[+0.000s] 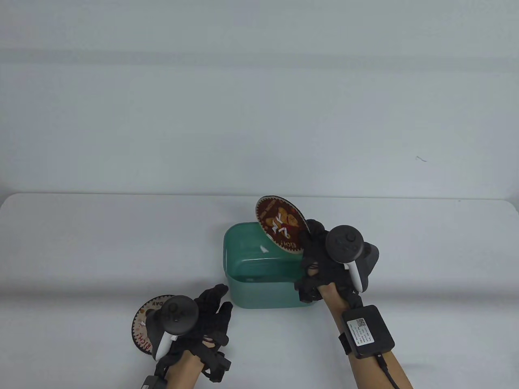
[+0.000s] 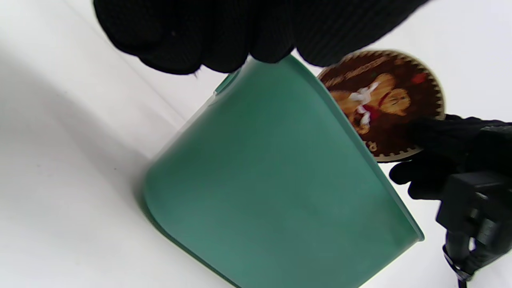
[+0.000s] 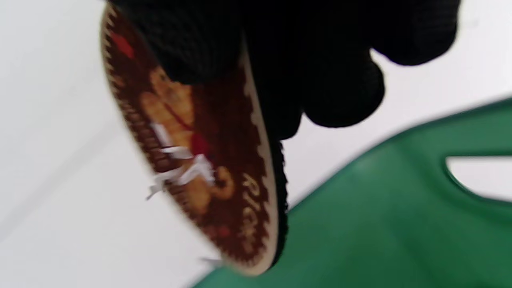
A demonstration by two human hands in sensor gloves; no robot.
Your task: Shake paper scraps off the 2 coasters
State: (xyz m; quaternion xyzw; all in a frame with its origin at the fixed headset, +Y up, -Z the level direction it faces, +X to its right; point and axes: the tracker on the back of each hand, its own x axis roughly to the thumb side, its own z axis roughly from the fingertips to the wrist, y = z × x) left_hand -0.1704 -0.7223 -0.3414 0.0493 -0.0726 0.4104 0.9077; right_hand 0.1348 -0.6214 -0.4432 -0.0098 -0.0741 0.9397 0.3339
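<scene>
The right hand (image 1: 320, 259) grips a round brown coaster (image 1: 280, 224) by its near edge, fingers curled against its back and thumb on its printed face, holding it tilted steeply over the green bin (image 1: 259, 289) that stands just to the left of this hand. White paper scraps (image 1: 277, 229) cling to the middle of the tilted face, and one loose scrap (image 1: 264, 249) shows below the coaster, inside the bin's mouth; whether it is falling or lying against the wall cannot be told. In the right wrist view the coaster's lower rim hangs just above the bin's edge, apart from it. The left hand (image 1: 202, 320) hovers palm down with its fingers spread and fairly straight, holding nothing, its fingertips pointing toward the bin's near left corner. The second coaster (image 1: 142, 324) lies flat on the white table (image 1: 81, 251) just to the left of this hand, partly hidden beneath the tracker (image 1: 175, 314) strapped to the hand's back.
</scene>
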